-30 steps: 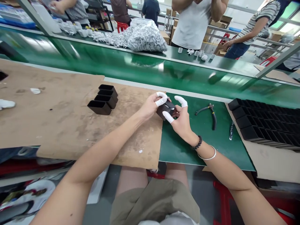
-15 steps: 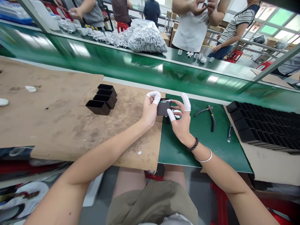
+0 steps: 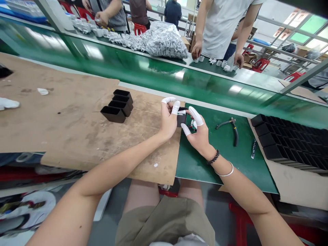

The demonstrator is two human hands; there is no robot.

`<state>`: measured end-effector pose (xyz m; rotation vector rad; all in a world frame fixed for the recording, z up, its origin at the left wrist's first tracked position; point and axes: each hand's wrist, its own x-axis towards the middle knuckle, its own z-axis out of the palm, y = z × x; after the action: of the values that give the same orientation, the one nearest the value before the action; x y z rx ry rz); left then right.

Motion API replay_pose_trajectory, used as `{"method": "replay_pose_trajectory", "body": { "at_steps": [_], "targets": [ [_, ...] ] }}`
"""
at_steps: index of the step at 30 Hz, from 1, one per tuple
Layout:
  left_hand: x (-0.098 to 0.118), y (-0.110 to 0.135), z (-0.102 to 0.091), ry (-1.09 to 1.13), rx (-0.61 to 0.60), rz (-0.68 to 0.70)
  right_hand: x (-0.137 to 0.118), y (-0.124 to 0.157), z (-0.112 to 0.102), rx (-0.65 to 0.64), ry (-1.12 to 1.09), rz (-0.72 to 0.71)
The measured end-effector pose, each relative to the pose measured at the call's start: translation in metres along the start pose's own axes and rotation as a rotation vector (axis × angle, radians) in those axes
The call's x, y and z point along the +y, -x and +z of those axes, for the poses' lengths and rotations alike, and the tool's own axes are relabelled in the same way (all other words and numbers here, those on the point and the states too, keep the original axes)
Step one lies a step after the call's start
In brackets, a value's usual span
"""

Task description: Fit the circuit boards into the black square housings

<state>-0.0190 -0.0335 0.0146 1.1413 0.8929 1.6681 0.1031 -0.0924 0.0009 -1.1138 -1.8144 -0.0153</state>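
Between my hands a small black plastic case is held above the edge of the brown cardboard. My left hand, with white finger cots on thumb and finger, grips its left side and top. At the right side, my right hand pinches the case with cotted thumb and finger. Something green with white bits, perhaps a circuit board, shows behind the right fingers; most of it is hidden. To the left, several open black cases stand in a row on the cardboard.
Right of my hands, pliers and a small slim tool lie on the green mat. Rows of black cases fill the far right. Beyond the green conveyor sits a bag of white parts; co-workers stand there.
My left thumb has moved over the top of the case, and my right index finger has come down from raised to its upper edge. A co-worker opposite has lowered both hands to the white parts.
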Motion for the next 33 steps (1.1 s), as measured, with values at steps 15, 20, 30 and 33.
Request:
{"method": "replay_pose_trajectory", "body": {
  "at_steps": [15, 20, 30, 33],
  "targets": [
    [0.008, -0.006, 0.003, 0.119, -0.012, -0.151, -0.002, -0.001, -0.006, -0.007, -0.162, 0.1],
    [0.012, -0.001, 0.002, 0.114, -0.048, -0.132, -0.001, 0.001, -0.002, 0.0, -0.238, 0.156],
    [-0.001, -0.003, 0.001, 0.096, -0.048, -0.214, 0.008, 0.006, 0.008, -0.008, -0.396, 0.25],
    [0.005, -0.008, 0.0, 0.174, -0.114, -0.258, 0.0, 0.003, 0.001, 0.072, -0.418, 0.249]
  ]
}}
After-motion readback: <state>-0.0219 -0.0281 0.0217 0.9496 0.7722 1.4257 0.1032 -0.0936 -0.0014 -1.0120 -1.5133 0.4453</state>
